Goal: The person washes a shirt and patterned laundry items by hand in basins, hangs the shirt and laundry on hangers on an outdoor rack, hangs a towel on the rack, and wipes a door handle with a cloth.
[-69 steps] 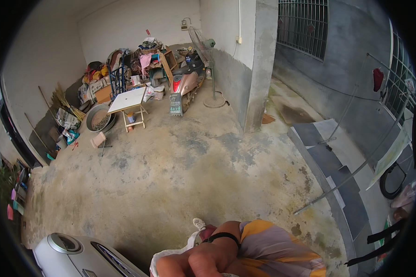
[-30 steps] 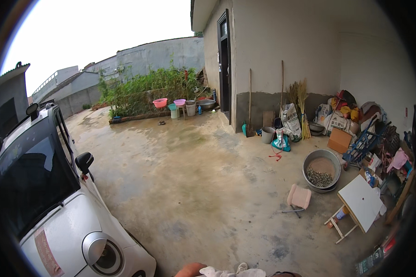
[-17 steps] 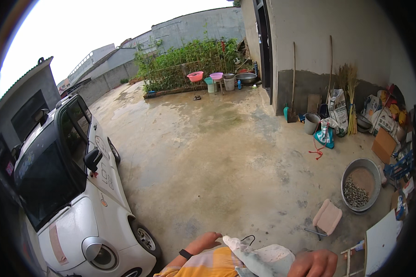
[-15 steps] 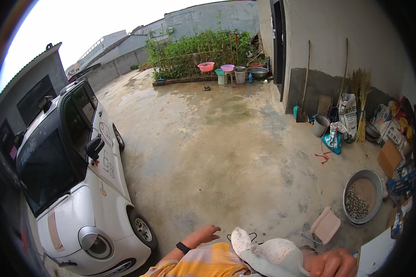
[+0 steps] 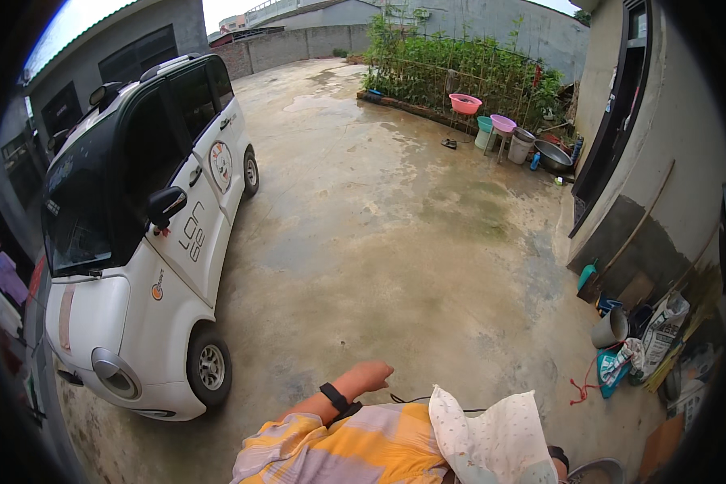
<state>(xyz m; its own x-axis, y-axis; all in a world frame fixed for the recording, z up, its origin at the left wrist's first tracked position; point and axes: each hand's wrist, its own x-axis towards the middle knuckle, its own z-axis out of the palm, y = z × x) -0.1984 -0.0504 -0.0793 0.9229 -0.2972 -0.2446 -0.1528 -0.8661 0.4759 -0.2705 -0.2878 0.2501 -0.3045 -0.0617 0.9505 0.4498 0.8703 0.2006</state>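
Note:
My left hand (image 5: 369, 376) reaches out over the concrete floor, its fingers loosely stretched and nothing visible in them. A black band (image 5: 335, 398) circles that wrist, below it a yellow and grey plaid sleeve (image 5: 323, 444). Close under the hand, a thin black cord or wire (image 5: 411, 400) shows beside the clothing. At the lower edge, a white spotted cloth (image 5: 492, 436) covers most of my right arm. Only a bit of my right hand or wrist (image 5: 562, 466) shows past the cloth, next to something dark, and its fingers are hidden.
A white car (image 5: 169, 242) stands at the left. Far off are a planted bed (image 5: 452, 73), a pink basin (image 5: 465, 103) and buckets. By the right wall lean long-handled tools (image 5: 641, 214), with a grey bucket (image 5: 610, 328) and sacks. A metal basin (image 5: 597, 468) shows at the lower edge.
The view has swung right to left, so the yard's things sit further right. The left hand sits slightly higher. My right fist, visible before, is now mostly out of sight; the stool has left view.

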